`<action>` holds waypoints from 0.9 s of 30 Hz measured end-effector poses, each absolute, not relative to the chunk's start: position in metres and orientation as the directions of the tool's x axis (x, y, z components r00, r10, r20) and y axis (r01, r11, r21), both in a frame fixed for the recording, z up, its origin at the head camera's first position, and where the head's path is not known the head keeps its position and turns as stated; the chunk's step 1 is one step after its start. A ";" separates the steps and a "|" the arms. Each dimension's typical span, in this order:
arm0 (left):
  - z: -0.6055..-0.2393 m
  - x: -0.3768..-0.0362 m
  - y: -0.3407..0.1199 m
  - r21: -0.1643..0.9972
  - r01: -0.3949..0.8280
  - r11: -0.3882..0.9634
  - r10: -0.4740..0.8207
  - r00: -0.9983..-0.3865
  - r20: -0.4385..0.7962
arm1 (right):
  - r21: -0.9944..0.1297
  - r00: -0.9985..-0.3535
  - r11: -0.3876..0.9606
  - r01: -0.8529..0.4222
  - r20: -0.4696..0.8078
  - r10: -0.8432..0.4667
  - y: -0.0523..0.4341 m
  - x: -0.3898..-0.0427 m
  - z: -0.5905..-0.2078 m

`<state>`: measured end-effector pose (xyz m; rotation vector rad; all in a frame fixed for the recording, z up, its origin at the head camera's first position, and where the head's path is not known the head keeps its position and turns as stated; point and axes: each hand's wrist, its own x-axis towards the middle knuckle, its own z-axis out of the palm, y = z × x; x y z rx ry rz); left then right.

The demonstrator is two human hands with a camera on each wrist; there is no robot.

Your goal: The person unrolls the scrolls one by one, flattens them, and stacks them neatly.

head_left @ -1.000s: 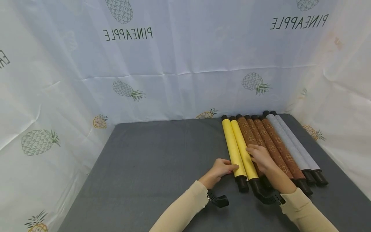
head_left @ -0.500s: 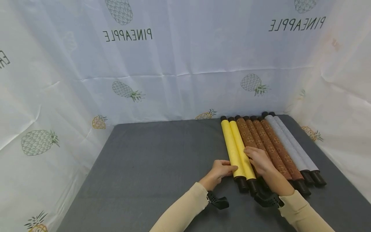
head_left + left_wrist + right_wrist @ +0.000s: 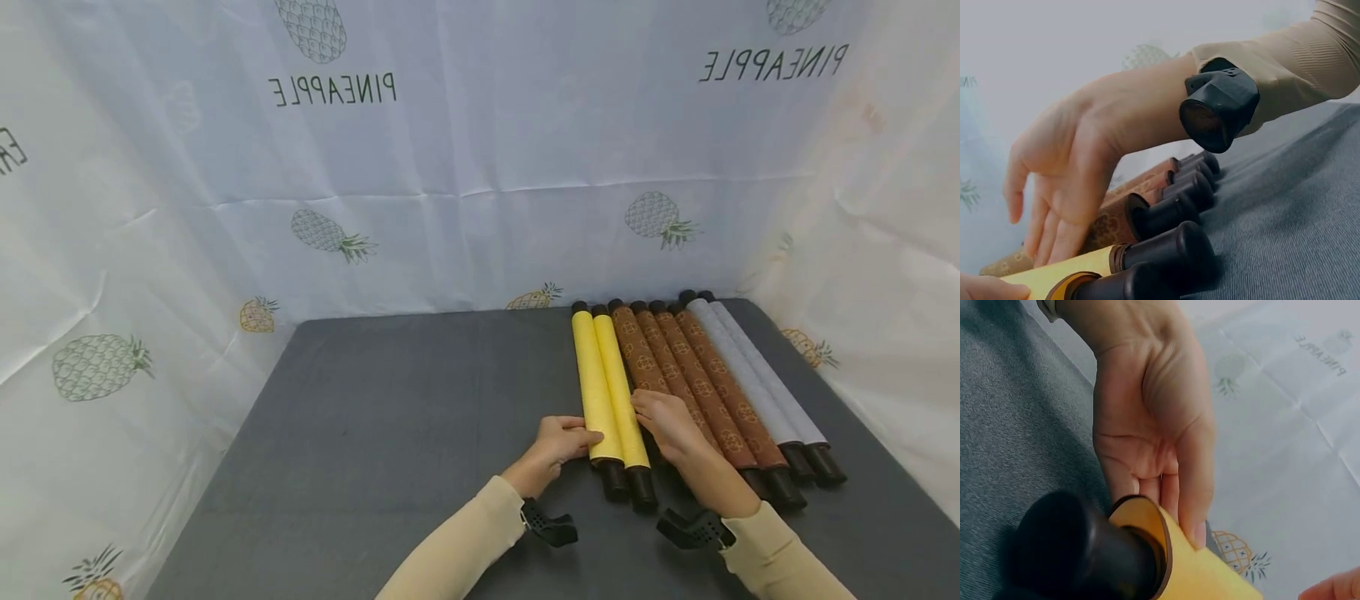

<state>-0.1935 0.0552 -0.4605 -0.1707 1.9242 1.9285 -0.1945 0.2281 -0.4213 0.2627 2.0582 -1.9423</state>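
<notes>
Two rolled yellow scrolls with dark roller ends lie side by side on the dark cloth. My left hand [image 3: 558, 442] holds the left yellow scroll [image 3: 595, 375] near its front end, thumb on top and fingers down along the outer side. In the right wrist view that thumb lies across the yellow paper [image 3: 1210, 575]. My right hand [image 3: 671, 425] is at the right side of the right yellow scroll [image 3: 619, 379]. The left wrist view shows this hand's fingers [image 3: 1054, 237] reaching down fairly straight beside the yellow roll, thumb apart.
Several brown patterned scrolls [image 3: 701, 383] lie just right of the yellow pair, partly behind my right hand. Two grey scrolls [image 3: 757, 371] lie furthest right. A white pineapple-print curtain [image 3: 480, 133] surrounds the dark table [image 3: 420, 417]. Black straps [image 3: 551, 525] are on both wrists.
The front ends of both yellow scrolls have shifted left, widening the gap to the brown ones. My left hand has moved left with them; my right hand stays beside the right yellow scroll.
</notes>
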 end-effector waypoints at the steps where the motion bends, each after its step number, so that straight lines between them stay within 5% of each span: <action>1: -0.461 -0.194 0.053 0.930 -0.365 0.034 0.201 -0.909 -0.364 | -0.941 -0.939 0.074 0.330 -0.335 -0.078 0.227 -0.194 -0.421; 13: -0.460 -0.191 0.025 0.938 -0.340 0.065 0.220 -0.912 -0.346 | -0.945 -0.947 0.163 0.284 -0.303 -0.102 0.213 -0.191 -0.435; 27: -0.464 -0.189 -0.001 0.942 -0.323 0.093 0.214 -0.917 -0.336 | -0.934 -0.954 0.198 0.299 -0.294 0.055 0.181 -0.187 -0.446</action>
